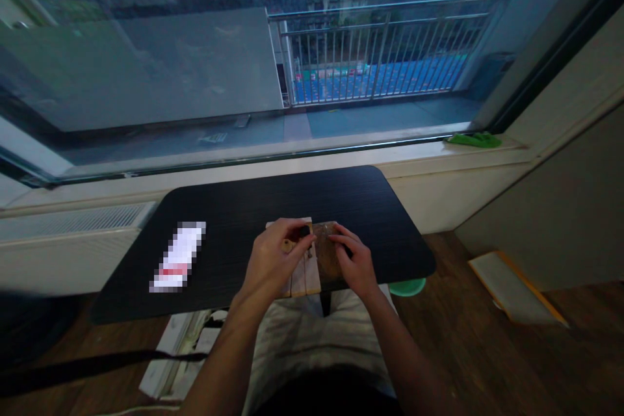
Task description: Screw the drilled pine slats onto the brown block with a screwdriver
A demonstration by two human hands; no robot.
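Observation:
On the black table [234, 208], close to its front edge, lies a pale wooden board [312, 276] with seams and small dark marks or bits on it. A brown, worn-looking flat piece [327, 265] adjoins it on the right. My left hand [273, 257] is over the pale board, thumb and fingers closed near a small dark thing at the board's top that I cannot make out. Curled over the right side of the brown piece is my right hand [355, 261], its fingertips close together on or just above the surface. Whether it pinches something small is too dim to tell.
A blurred-out white rectangle [178, 257] lies on the table's left. Beyond the table are a sill and a large window [185, 65], with a green cloth [474, 140] on the sill. A green basin [407, 287] and a white, orange-edged panel [517, 289] are lower right.

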